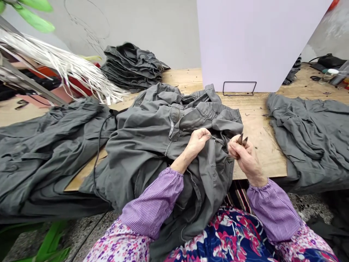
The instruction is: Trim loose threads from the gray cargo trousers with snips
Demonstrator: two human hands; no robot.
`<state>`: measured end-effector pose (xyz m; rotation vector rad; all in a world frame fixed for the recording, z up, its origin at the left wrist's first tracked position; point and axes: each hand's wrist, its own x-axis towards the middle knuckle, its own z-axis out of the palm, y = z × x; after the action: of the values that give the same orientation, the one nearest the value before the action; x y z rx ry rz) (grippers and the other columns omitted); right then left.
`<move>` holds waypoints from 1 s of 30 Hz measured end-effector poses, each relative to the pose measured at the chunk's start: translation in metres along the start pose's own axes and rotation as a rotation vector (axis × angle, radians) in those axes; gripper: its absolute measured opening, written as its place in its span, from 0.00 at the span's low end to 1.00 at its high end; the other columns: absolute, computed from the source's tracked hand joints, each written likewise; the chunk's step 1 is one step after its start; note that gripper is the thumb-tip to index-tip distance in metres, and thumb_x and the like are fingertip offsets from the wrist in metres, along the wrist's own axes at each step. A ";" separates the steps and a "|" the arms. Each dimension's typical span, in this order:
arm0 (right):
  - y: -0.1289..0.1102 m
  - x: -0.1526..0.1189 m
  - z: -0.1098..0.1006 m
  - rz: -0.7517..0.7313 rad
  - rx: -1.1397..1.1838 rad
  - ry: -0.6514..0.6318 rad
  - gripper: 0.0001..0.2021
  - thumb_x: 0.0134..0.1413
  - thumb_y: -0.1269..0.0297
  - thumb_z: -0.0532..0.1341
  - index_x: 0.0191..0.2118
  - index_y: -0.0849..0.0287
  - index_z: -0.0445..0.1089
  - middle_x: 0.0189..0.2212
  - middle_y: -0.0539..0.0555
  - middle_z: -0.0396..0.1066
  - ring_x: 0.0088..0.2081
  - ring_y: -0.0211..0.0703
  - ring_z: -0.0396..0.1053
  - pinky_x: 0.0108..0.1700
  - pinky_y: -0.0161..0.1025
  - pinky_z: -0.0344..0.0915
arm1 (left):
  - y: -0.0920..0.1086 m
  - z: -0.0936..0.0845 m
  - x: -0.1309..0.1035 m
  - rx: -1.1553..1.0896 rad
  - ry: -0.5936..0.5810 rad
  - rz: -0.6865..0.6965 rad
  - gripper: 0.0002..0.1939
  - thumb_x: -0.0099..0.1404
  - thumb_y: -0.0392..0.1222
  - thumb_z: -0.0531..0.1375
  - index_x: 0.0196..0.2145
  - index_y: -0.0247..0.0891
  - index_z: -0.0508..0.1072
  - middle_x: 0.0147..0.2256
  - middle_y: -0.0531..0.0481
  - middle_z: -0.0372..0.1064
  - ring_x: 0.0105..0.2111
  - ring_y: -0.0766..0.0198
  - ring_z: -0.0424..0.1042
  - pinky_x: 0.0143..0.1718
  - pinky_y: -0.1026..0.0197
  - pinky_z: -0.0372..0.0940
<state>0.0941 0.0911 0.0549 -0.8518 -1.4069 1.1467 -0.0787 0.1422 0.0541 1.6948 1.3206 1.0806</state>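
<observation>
Dark grey trousers [141, 134] with an elastic waistband lie across the table in front of me and hang over its front edge. Above them, my left hand [199, 142] is closed in a pinch on a bit of the trousers. A thin pale line shows at those fingertips; I cannot tell whether it is loose thread or a seam. My right hand [245, 156] is wrapped round thread snips [242, 139], whose two dark points stick up apart. Its thumb and forefinger are also pressed together beside the cloth; whether they grip it is unclear.
More grey garments lie to the left [54, 145] and right [313, 134]. A folded stack [131, 67] stands at the back, near a bundle of white strips [79, 71]. Behind the wire stand [240, 94] rises a pale board [245, 43]. A black cord [98, 153] crosses left.
</observation>
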 end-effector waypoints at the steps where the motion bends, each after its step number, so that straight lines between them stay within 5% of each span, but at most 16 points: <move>1: 0.001 -0.002 -0.004 -0.043 -0.152 0.025 0.09 0.55 0.57 0.53 0.34 0.57 0.58 0.23 0.47 0.58 0.23 0.35 0.57 0.25 0.32 0.56 | 0.001 0.001 0.000 -0.042 0.003 -0.026 0.06 0.54 0.38 0.52 0.23 0.35 0.64 0.19 0.56 0.55 0.20 0.72 0.52 0.23 0.67 0.50; 5: 0.018 -0.003 -0.013 -0.270 -0.912 0.089 0.13 0.60 0.59 0.49 0.43 0.62 0.61 0.33 0.57 0.66 0.35 0.45 0.63 0.35 0.40 0.60 | 0.005 0.003 0.001 -0.150 0.010 -0.113 0.05 0.51 0.39 0.54 0.21 0.35 0.63 0.18 0.57 0.55 0.19 0.73 0.51 0.22 0.68 0.49; 9: 0.030 -0.001 -0.008 -0.416 -1.316 0.035 0.13 0.63 0.62 0.46 0.41 0.64 0.64 0.31 0.58 0.66 0.34 0.47 0.60 0.35 0.40 0.56 | 0.005 0.008 0.003 -0.167 0.033 -0.179 0.05 0.48 0.39 0.55 0.20 0.35 0.64 0.16 0.57 0.55 0.18 0.73 0.52 0.21 0.68 0.49; 25: 0.000 0.009 -0.001 -0.415 -1.544 -0.186 0.09 0.62 0.67 0.49 0.32 0.59 0.63 0.28 0.54 0.65 0.32 0.44 0.57 0.32 0.39 0.46 | -0.010 0.014 0.008 0.047 0.066 -0.120 0.06 0.49 0.38 0.56 0.19 0.34 0.69 0.17 0.54 0.61 0.21 0.69 0.59 0.21 0.67 0.52; 30: -0.002 0.011 -0.006 -0.397 -1.490 -0.146 0.11 0.62 0.68 0.48 0.32 0.59 0.64 0.27 0.54 0.67 0.31 0.44 0.59 0.32 0.38 0.48 | -0.009 0.014 0.006 0.115 0.075 -0.078 0.07 0.51 0.38 0.55 0.19 0.35 0.69 0.18 0.54 0.62 0.22 0.68 0.60 0.23 0.66 0.53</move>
<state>0.0986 0.1015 0.0598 -1.3493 -2.3783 -0.3543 -0.0680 0.1494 0.0420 1.6844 1.5090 1.0496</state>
